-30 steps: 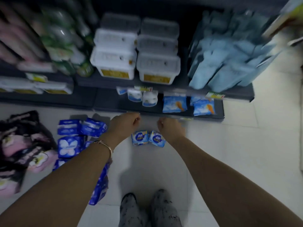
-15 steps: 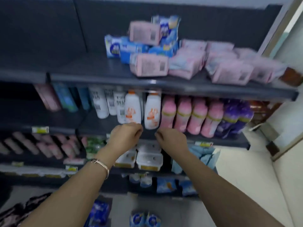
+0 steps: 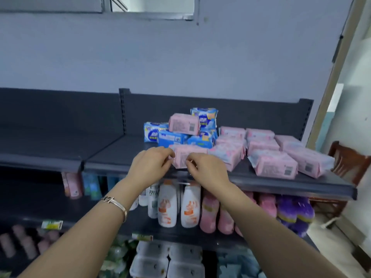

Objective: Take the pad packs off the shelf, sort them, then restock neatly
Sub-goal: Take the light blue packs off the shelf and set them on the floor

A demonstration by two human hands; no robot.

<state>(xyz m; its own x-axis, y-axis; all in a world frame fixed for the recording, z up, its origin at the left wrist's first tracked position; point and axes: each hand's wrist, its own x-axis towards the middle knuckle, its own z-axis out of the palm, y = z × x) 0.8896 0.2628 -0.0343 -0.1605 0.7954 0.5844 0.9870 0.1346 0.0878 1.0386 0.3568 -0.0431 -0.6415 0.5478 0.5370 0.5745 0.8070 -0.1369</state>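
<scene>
Head cam faces fwd, near top shelf (image 3: pixel 112 157).

Under the top board, two white bottles (image 3: pixel 167 207) with orange print are stood side by side on a lower shelf (image 3: pixel 180 237). Just to their right a row of pink bottles (image 3: pixel 208 213) is seen, and beyond that a cluster of purple bottles (image 3: pixel 295 213). At the left of the same level, pink tubes (image 3: pixel 73 185) and teal tubes (image 3: pixel 91 185) are set upright. Two yellow-green price tags (image 3: pixel 52 224) are fixed to the shelf edges. Lower down, white tubs (image 3: pixel 166 259) are stacked, with pale blue packages (image 3: pixel 236 265) to their right. A wooden chair (image 3: pixel 349 163) is placed at the right end. A grey wall (image 3: pixel 180 57) rises behind, topped by a window (image 3: pixel 152 5).
</scene>
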